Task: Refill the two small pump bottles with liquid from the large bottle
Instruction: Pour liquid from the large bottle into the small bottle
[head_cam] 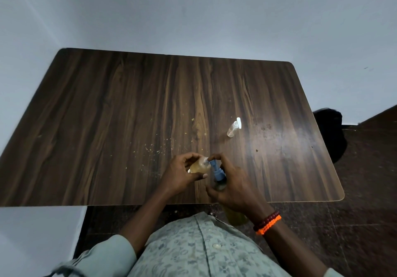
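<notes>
Two bottles meet at lower centre of the frame: the left hand (pixel 182 174) curls its grip round a small bottle (pixel 200 167) of amber liquid, and the right hand (pixel 233 187) clasps the large bottle (pixel 219 182), whose blue nozzle (pixel 214 167) touches the small one's open neck. A second small pump bottle (pixel 233 127), clear with a white pump, stands apart at centre right on the dark wooden tabletop (pixel 129 115). Crumbs (pixel 154 147) dot the wood nearby.
</notes>
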Tool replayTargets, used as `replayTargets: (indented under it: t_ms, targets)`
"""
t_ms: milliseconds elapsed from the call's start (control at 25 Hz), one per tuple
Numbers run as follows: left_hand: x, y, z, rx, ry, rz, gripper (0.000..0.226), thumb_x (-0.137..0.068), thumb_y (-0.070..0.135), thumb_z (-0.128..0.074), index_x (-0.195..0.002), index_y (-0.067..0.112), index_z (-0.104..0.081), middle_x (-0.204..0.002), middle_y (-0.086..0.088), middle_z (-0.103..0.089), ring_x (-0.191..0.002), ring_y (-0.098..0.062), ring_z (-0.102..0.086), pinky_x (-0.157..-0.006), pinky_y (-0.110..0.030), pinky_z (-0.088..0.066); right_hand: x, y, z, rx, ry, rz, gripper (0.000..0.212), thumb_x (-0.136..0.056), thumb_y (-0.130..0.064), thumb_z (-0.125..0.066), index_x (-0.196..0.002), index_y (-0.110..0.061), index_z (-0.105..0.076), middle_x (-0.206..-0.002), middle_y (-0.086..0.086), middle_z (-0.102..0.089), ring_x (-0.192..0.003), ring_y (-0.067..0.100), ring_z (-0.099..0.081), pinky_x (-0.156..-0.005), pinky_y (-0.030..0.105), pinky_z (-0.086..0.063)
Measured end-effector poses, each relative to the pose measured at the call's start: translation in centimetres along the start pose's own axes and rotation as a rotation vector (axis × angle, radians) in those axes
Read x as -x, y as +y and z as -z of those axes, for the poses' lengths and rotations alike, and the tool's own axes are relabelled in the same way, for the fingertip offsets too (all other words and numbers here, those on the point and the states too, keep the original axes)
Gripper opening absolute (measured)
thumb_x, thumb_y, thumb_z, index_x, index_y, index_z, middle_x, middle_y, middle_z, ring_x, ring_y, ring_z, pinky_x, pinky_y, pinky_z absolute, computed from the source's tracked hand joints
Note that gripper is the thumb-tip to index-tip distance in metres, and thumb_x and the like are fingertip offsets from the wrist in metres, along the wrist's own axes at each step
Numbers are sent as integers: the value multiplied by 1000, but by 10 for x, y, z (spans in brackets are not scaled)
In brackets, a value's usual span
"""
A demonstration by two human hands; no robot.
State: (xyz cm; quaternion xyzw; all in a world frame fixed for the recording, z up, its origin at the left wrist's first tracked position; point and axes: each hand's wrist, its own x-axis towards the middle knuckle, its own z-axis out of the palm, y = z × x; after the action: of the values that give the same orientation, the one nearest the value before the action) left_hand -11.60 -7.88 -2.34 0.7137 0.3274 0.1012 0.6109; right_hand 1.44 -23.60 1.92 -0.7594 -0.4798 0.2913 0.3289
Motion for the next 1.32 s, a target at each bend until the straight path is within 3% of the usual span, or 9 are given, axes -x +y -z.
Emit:
replayTargets:
  t_ms: [120,320,400,600,680,880,1000,1120,1320]
  targets:
    - [0,3,1,-6,-9,-14,48,-72,13,-94,-111,33,-73,-113,7,-79,-109,-12,-75,-101,-46,-61,4,2,-3,36,36,16,62,-88,-35,-77,-136,-42,-38,-88,-2,-67,-67,16,-68,-57,42,-60]
    - [-2,-1,-1,-15,-39,3,49,-70,12,-95,-111,31,-77,-112,6,-80,-109,-14,-75,-101,-50,-61,3,3,-13,41,180,-8,44,-85,-38,-75,-116,-40,-44,-78,0,-68,-63,17,-68,-53,49,-57]
    - [-1,-2,-1,0,-38,3,49,-69,13,-95,-109,35,-76,-111,5,-81,-108,-14,-76,-100,-51,-61,2,3,-12,-9,147,-12,45,-85,-40,-73,-119,-40,-43,-80,1,-69,-64,17,-69,-54,49,-58]
    - [-1,-2,2,-4,-12,5,50,-70,13,-95,-108,37,-74,-110,6,-80,-106,-12,-76,-100,-48,-61,5,0,-7,49,53,2,74,-78,-60,-69,-138,-46,-28,-104,-13,-63,-83,9,-67,-73,35,-62]
    - [-1,-3,2,-14,-16,9,49,-70,13,-95,-111,31,-75,-111,6,-80,-106,-12,-76,-100,-48,-61,6,-2,-8,31,58,12,75,-76,-64,-72,-135,-45,-30,-101,-15,-62,-80,5,-65,-70,24,-58]
    - [-1,-6,2,-48,-39,9,51,-68,14,-96,-114,26,-77,-112,7,-80,-108,-11,-75,-101,-48,-61,2,-4,-6,-36,116,35,48,-87,-43,-79,-118,-30,-45,-91,-3,-71,-68,13,-71,-56,40,-61]
    - [-3,-1,1,-43,-34,-3,50,-69,18,-96,-115,26,-76,-110,7,-80,-106,-11,-76,-99,-48,-62,2,-7,-1,-59,123,46,53,-88,-37,-82,-124,-31,-43,-89,-5,-71,-70,11,-72,-57,34,-62]
    - [-5,1,2,-36,-27,0,48,-71,17,-95,-115,23,-76,-109,6,-80,-103,-10,-76,-98,-46,-62,6,-8,-4,-50,111,27,68,-80,-46,-85,-131,-40,-40,-92,-7,-71,-74,10,-73,-60,29,-63]
    - [-3,-4,1,-57,-67,23,52,-70,15,-95,-117,26,-75,-115,5,-79,-110,-12,-75,-100,-48,-61,3,-3,-10,-92,182,-6,44,-87,-30,-83,-115,-29,-49,-93,-4,-73,-74,12,-73,-58,39,-62]
